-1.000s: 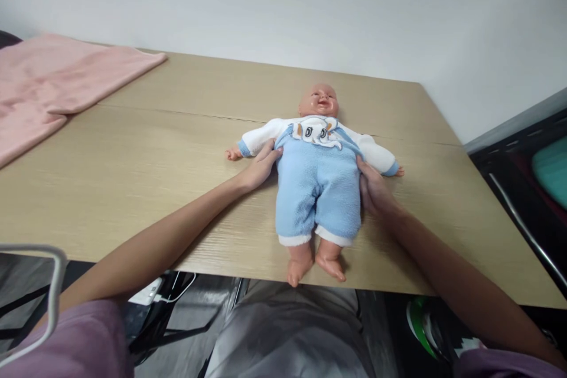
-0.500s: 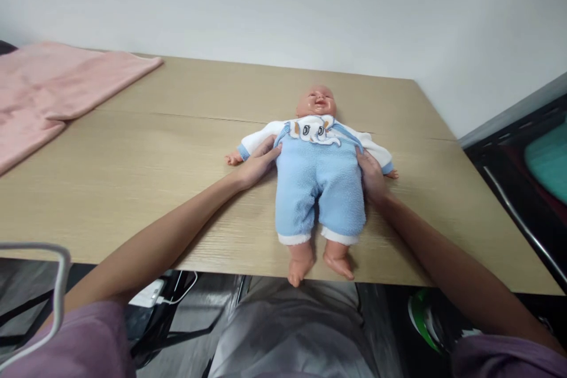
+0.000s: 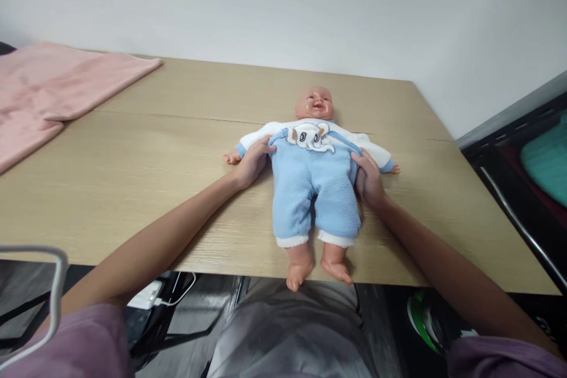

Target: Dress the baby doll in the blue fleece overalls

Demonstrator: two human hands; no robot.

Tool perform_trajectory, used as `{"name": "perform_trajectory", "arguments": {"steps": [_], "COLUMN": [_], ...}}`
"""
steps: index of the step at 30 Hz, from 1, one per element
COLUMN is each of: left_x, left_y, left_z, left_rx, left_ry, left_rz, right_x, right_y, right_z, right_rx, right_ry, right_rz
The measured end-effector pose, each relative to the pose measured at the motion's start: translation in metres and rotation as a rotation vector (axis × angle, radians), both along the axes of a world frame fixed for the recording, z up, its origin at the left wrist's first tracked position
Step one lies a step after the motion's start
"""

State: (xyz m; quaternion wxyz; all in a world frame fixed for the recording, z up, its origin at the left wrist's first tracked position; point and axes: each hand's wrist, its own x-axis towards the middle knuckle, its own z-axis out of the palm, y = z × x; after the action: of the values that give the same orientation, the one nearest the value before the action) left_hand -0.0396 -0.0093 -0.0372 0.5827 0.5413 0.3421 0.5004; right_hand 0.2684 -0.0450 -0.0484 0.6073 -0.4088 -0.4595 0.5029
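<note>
A baby doll [image 3: 314,105] lies on its back on the table, head towards the wall and feet at the front edge. It wears a blue and white romper [image 3: 313,177] with an elephant face on the chest. My left hand [image 3: 256,159] pinches the romper's side near the blue trim, just below the doll's sleeve. On the other side, my right hand [image 3: 368,177] has its thumb and fingers closed on the romper's edge. The fingers behind the cloth are partly hidden.
A pink blanket [image 3: 66,88] is spread over the far left of the wooden table [image 3: 177,147]. A white wall rises behind. At right stands a black frame [image 3: 509,189] with a teal item in it. A white cable [image 3: 57,289] curves at lower left.
Both hands have pulled the romper's sides slightly outward, and its elephant front has shifted a little down from the doll's neck. The doll stays lying in place.
</note>
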Motion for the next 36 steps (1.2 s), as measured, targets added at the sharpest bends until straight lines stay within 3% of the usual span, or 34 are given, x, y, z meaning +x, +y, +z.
{"name": "perform_trajectory", "arguments": {"steps": [12,16,23,30,33,36], "left_x": [-0.001,-0.001,-0.001,0.001,0.003,0.005], "left_y": [0.0,0.001,-0.001,-0.007,-0.009,-0.012], "left_z": [-0.016,-0.016,-0.012,-0.003,-0.003,-0.004], "left_rx": [0.07,0.074,0.112,0.193,0.193,0.211], "left_ry": [-0.012,0.029,0.071,0.127,0.162,0.144], "left_rz": [0.066,0.102,0.133,0.209,0.229,0.25], "right_x": [0.0,0.003,0.01,0.012,0.011,0.004], "right_y": [0.001,0.006,0.005,0.0,-0.006,-0.017], "right_z": [0.005,-0.003,-0.014,-0.015,-0.011,0.008], "right_rx": [-0.014,-0.022,0.112,0.153,0.163,0.226], "right_ry": [0.002,-0.169,-0.406,-0.462,-0.46,-0.481], "right_rz": [-0.081,-0.081,-0.243,-0.353,-0.4,-0.442]}}
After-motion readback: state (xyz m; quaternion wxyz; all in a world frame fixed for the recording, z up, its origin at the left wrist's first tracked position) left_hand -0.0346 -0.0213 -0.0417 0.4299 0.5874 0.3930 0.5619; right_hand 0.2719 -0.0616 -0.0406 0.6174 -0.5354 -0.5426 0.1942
